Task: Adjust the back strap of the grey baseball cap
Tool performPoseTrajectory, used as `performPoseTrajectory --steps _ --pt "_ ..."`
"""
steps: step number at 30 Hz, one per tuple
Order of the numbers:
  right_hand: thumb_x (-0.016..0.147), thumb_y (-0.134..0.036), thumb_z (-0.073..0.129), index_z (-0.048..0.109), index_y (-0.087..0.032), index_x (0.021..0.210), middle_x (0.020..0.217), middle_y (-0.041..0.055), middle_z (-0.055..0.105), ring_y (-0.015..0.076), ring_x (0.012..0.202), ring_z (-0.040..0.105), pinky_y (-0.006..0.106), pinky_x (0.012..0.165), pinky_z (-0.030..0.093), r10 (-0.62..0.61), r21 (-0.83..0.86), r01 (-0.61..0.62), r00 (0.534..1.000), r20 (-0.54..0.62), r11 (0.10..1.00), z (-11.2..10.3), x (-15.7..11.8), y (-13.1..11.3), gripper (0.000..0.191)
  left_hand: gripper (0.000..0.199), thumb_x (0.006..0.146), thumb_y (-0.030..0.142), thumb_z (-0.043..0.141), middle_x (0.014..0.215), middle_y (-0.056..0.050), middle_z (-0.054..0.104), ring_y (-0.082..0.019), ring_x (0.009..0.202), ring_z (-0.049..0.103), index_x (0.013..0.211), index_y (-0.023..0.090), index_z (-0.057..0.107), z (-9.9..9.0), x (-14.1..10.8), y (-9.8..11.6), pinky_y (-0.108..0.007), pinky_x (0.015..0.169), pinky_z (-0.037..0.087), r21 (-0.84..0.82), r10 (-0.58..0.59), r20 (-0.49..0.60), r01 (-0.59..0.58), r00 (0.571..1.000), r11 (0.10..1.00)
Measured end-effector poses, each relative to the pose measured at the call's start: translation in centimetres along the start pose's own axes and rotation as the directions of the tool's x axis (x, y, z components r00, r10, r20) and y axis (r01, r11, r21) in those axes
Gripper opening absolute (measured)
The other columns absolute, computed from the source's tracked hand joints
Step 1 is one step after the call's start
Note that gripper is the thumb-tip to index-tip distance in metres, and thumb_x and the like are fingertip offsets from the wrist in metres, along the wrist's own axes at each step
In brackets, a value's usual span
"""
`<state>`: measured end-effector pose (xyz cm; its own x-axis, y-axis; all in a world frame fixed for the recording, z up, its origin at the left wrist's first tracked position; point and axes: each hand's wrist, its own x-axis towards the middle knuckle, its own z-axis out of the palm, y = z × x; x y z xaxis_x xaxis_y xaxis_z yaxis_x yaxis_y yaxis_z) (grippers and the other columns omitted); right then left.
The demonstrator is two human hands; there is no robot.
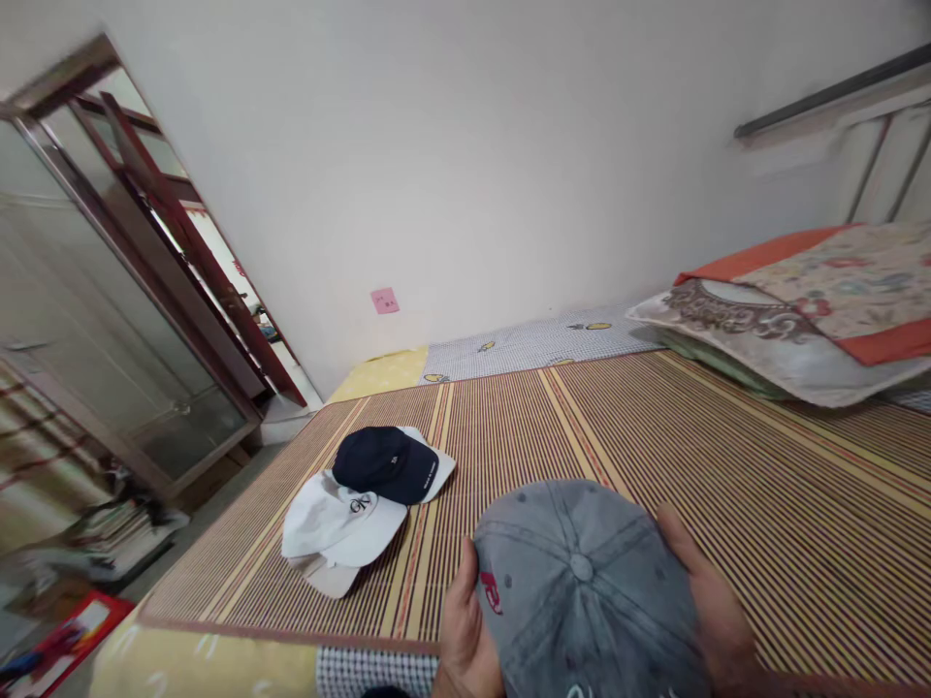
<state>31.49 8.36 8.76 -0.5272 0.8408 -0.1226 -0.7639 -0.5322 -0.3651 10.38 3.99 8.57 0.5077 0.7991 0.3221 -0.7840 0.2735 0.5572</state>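
Observation:
A grey washed baseball cap [582, 591] is held up close to me, its crown and top button facing me. My left hand [465, 625] grips its left side, beside a small red embroidered mark. Around the right side is my right hand [713, 601], its lower part cut off by the cap and the frame edge. The cap's lower end runs out of the picture. To the left, on the striped mat, a navy cap [385, 463] overlaps a white cap [338, 519] with dark lettering. Further pale brims show from under both.
The bamboo-striped mat [501, 436] covers a bed against a white wall. Pillows [786, 339] under a floral orange-edged cloth lie at the far right. A pink note [385, 301] is stuck on the wall. At left are a doorway and a glass-panelled door [109, 291], with clutter below.

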Motion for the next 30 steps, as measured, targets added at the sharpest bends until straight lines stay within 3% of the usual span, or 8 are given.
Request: performPoseTrajectory --steps 6,13,17,20,25,30 --pt "0.067 -0.05 0.089 0.085 -0.026 0.087 0.102 0.0082 0.084 0.0358 0.127 0.065 0.055 0.117 0.037 0.045 0.066 -0.049 0.997 0.065 0.997 0.0 0.2 0.2 0.032 0.063 0.101 0.063 0.034 0.153 -0.013 0.056 -0.033 0.157 0.023 0.128 0.021 0.073 -1.0 0.4 0.1 -0.055 0.128 0.001 -0.003 0.052 -0.067 -0.052 0.996 0.999" --pt "0.067 -0.073 0.079 0.083 -0.022 0.095 0.11 0.0147 0.082 0.0392 0.132 0.061 0.06 0.118 0.033 0.04 0.008 -0.042 0.982 0.183 0.999 -1.5 0.4 0.8 0.058 0.057 0.106 0.053 0.029 0.15 -0.008 0.06 -0.028 0.157 0.025 0.125 0.026 0.076 -0.2 0.8 0.1 -0.051 0.128 -0.003 -0.03 0.027 -0.026 -0.028 0.999 0.999" --pt "0.07 -0.06 0.085 0.082 -0.022 0.092 0.106 0.0126 0.083 0.0356 0.13 0.063 0.057 0.118 0.034 0.116 -0.017 -0.114 0.977 0.178 0.993 -3.2 0.3 1.7 0.044 0.063 0.106 0.055 0.022 0.151 -0.008 0.059 -0.028 0.156 0.027 0.125 0.027 0.075 -0.5 0.7 -0.1 -0.05 0.129 -0.002 -0.036 0.012 -0.029 -0.013 1.0 0.999" --pt "0.075 -0.049 0.085 0.082 -0.021 0.093 0.104 0.0112 0.083 0.032 0.129 0.064 0.053 0.118 0.037 0.179 -0.026 -0.178 0.976 0.125 0.984 -3.3 0.3 1.8 0.034 0.065 0.105 0.058 0.024 0.153 -0.011 0.057 -0.03 0.156 0.027 0.128 0.023 0.074 -1.5 0.2 -0.3 -0.052 0.129 0.001 -0.031 -0.018 -0.072 0.016 0.997 0.999" --pt "0.078 -0.048 0.081 0.082 -0.021 0.094 0.108 0.0098 0.083 0.0317 0.133 0.061 0.051 0.117 0.04 0.121 0.014 -0.123 0.988 0.094 0.992 -2.5 0.3 0.8 0.031 0.068 0.104 0.06 0.026 0.152 -0.016 0.057 -0.032 0.156 0.026 0.132 0.017 0.071 -3.3 -0.6 -0.6 -0.055 0.128 0.003 -0.026 -0.051 -0.112 0.049 0.992 0.998" --pt "0.082 -0.049 0.075 0.082 -0.021 0.096 0.115 0.0106 0.081 0.0335 0.135 0.059 0.053 0.116 0.041 0.126 0.019 -0.128 0.987 0.102 0.992 -3.0 0.3 0.4 0.032 0.065 0.106 0.055 0.022 0.151 -0.013 0.059 -0.029 0.156 0.028 0.133 0.02 0.07 -3.4 -0.3 -0.9 -0.052 0.129 0.001 -0.056 -0.018 -0.113 0.012 0.993 0.998"
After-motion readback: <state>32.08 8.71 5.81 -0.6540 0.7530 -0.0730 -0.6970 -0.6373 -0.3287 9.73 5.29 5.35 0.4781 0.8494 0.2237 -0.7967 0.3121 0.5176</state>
